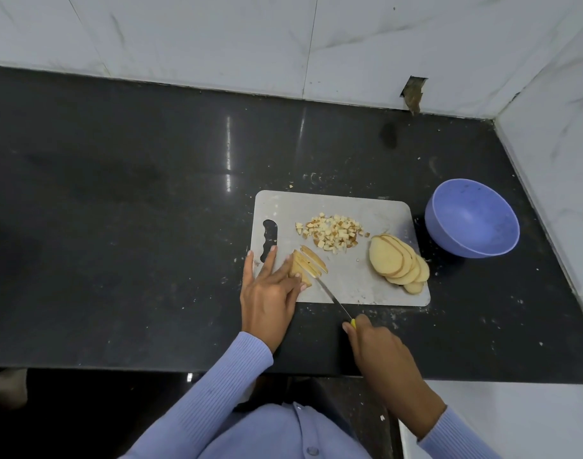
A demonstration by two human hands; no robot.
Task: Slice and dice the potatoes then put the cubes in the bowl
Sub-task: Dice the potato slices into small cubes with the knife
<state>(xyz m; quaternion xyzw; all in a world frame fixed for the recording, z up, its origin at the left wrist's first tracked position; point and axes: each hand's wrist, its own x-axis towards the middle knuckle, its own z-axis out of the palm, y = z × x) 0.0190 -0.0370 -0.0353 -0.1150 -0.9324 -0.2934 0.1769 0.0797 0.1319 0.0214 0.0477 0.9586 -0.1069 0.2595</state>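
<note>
We hold down a short stack of potato slices (300, 271) at the near left of the cutting board (376, 283) with our left hand (270, 293), the fingertips curled onto the stack while the outer fingers lie straight beside the board's handle slot. Several strips (313, 259) already lean off the stack's right side. Our right hand (376, 342) is wrapped around the yellow handle of the knife (333, 298), and its thin blade runs up and left, the tip meeting the stack just by our left fingertips. In the middle of the board sits a loose heap of potato cubes (333, 235). At the board's right edge a fanned row of round slices (399, 263) lies overlapping. The blue bowl (472, 220) stands on the dark counter (134, 210) just beside the board's right end, tilted a little toward us, with no cubes visible inside
</note>
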